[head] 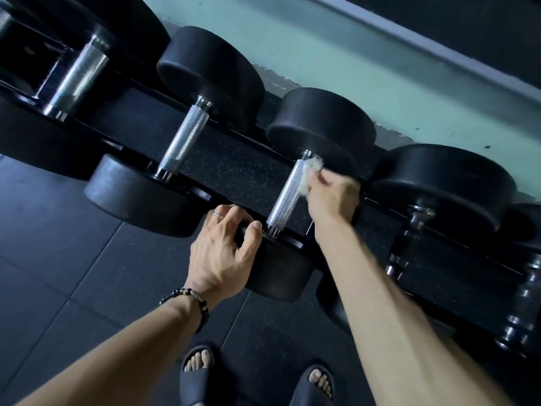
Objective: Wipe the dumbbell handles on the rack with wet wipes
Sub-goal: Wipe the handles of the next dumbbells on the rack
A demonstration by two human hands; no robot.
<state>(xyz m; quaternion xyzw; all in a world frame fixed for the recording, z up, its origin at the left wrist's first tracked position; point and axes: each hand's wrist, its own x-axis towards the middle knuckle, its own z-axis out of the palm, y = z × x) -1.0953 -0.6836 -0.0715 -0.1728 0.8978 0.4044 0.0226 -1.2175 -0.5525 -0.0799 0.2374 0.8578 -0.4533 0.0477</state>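
Rack (234,159), black, running from upper left to lower right, with dark speckled matting between its rails. Far left: large dumbbell (74,80) with a thick polished chrome handle, partly cut off by the frame edge. Next: second dumbbell (183,136), round black matte heads, slim knurled steel handle, untouched. Left hand (222,250), ring on one finger and dark bead bracelet at the wrist, fingers curled over the near head (281,268) of the third dumbbell, thumb on its top edge beside the collar. Third dumbbell's handle (288,194), knurled steel, lies across the rack between the two hands. Wipe (311,171), white and crumpled, pressed against the handle's far end; right hand (333,194) pinches it in bent fingers, its forearm crossing the near rail. Right: fourth dumbbell (448,183), handle in shadow; smaller chrome-collared dumbbells (524,312) on a lower tier. Below: black floor tiles, two feet in dark slides (199,373). No legible markings.
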